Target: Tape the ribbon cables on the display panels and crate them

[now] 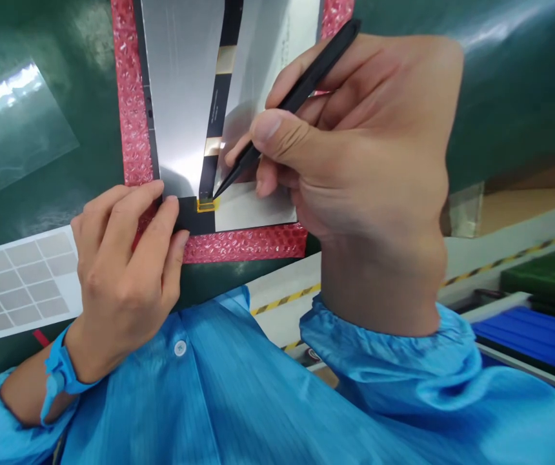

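A flat display panel [185,97] with a silver back lies on pink bubble wrap [243,244]. A black flex cable [217,106] with gold bands runs down it to a small yellow-taped connector [205,205] near the lower edge. My right hand [330,142] grips a slim black pointed tool [299,87] like a pen; whether it is tweezers or a pry stick I cannot tell. The tool's tip touches or hovers right beside the connector. My left hand [127,252] lies with fingers apart at the panel's lower left corner, fingertips on its edge and the wrap.
Green matting [26,187] covers the table. A clear plastic sheet [20,123] lies at the left, above a white sheet of grey rectangular stickers [20,281]. Past the table edge at the right are a cardboard box [534,200] and a blue bin [534,336].
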Tool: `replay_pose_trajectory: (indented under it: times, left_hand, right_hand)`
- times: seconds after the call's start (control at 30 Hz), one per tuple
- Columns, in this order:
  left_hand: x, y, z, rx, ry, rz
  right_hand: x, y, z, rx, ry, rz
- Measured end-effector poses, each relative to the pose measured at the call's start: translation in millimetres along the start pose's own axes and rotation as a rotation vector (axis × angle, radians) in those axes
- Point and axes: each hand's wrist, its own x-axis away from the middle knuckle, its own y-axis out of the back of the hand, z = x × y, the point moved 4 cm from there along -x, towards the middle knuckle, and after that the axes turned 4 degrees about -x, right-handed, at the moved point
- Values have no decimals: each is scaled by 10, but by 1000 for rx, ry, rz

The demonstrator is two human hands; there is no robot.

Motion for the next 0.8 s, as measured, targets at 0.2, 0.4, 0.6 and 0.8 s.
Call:
replay_pose_trajectory:
  times: [0.2,0.4,0.6,0.8]
  left_hand:
    - [-6,0,-6,-29,54,70]
    - [-8,-6,-7,-23,53,72]
    - [-8,-14,-3,45,-15,-62]
    - [-5,-23,-15,45,-13,-50]
  right_hand:
    - [16,24,-34,49,8,-8]
    - [32,35,-42,9,42,23]
    - [14,26,-81,-58,159,1]
    - [-6,16,-87,-109,169,9]
